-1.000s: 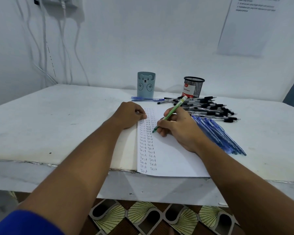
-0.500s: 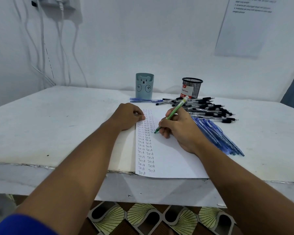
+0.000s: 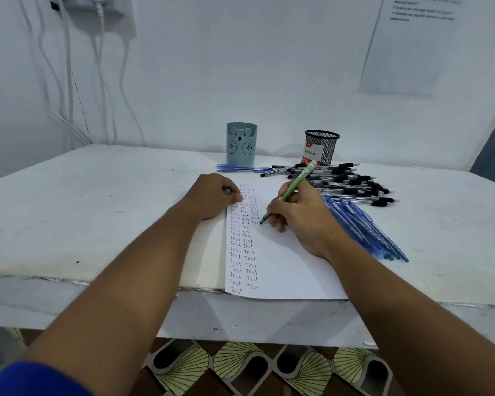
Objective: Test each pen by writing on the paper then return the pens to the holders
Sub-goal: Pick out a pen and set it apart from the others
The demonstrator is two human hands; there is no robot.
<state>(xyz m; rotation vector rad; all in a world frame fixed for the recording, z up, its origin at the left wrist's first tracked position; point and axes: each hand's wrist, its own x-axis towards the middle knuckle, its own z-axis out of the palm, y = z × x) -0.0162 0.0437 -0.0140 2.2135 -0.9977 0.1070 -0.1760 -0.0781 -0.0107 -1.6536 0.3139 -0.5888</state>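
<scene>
A white paper (image 3: 280,270) lies at the table's front edge, with columns of the word "Test" down its left side. My right hand (image 3: 300,215) grips a green pen (image 3: 290,191), its tip touching the paper beside the third column. My left hand (image 3: 213,197) rests on the paper's upper left edge with curled fingers, holding the sheet down. Behind the paper stand a blue bear pen holder (image 3: 241,144) and a black mesh pen holder (image 3: 320,147). Black pens (image 3: 346,184) and blue pens (image 3: 363,227) lie in piles to the right.
Two blue pens (image 3: 240,168) lie in front of the bear holder. The white table (image 3: 83,212) meets the wall at the back. Cables (image 3: 69,81) hang at the left wall, and a printed sheet (image 3: 412,44) is stuck on the wall at the right.
My right hand has moved the green pen's tip slightly down and along the third column while writing. My left hand has stayed on the paper's edge.
</scene>
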